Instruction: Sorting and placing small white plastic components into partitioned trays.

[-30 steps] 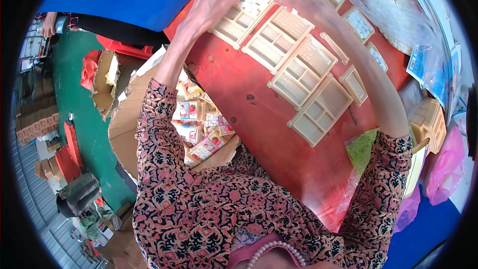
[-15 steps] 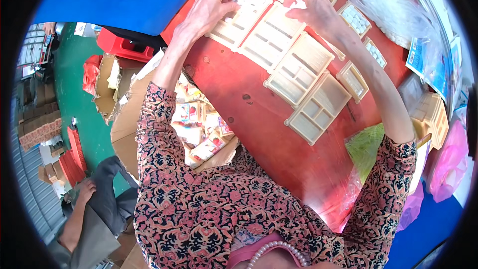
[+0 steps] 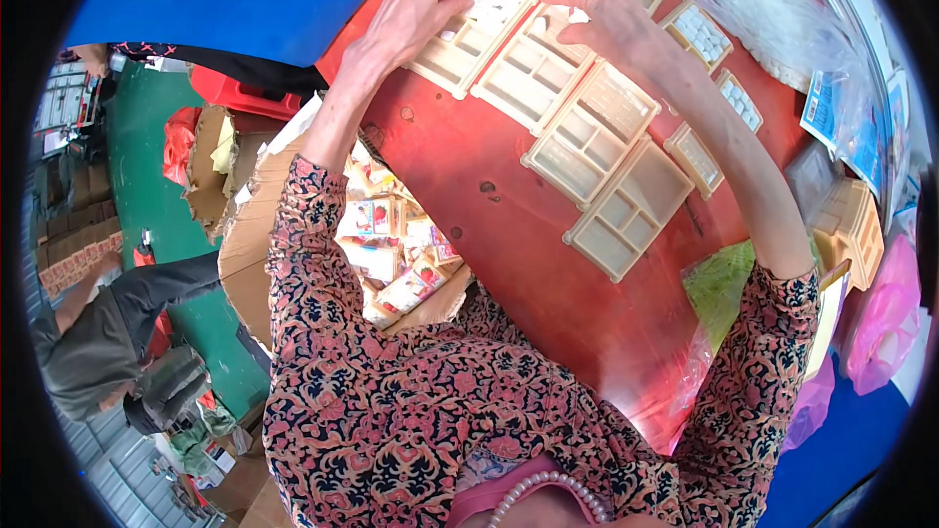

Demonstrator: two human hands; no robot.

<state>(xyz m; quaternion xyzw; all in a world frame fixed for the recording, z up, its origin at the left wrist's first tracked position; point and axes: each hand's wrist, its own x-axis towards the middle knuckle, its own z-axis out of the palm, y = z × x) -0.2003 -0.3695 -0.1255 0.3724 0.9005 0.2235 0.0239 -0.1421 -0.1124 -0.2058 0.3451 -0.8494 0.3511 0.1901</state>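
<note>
Small white pieces (image 3: 499, 2) fill the far compartment of a cream divided tray (image 3: 442, 66) on the red table. My left hand (image 3: 419, 12) reaches over that tray from the left, thumb and forefinger pinched on a small white piece at its far end. Over the far part of the neighbouring cream tray (image 3: 518, 88), my right hand (image 3: 614, 24) is curled, a white piece (image 3: 579, 15) showing between its thumb and forefinger. One loose white piece (image 3: 539, 26) lies in this second tray, beside the right fingertips. The palm side of both hands is hidden.
More divided trays (image 3: 631, 220) overlap nearer me. Smaller trays (image 3: 700, 36) of white pieces stand right of my right hand, by a clear bag (image 3: 748, 10) of white pieces. A carton (image 3: 245, 259) of printed packets is left of the red table (image 3: 489, 244). Another person (image 3: 98, 332) is at far left.
A loose white piece now shows in the second tray beside my right fingertips. My left hand has barely shifted. At far left, the other person has moved away from the carton.
</note>
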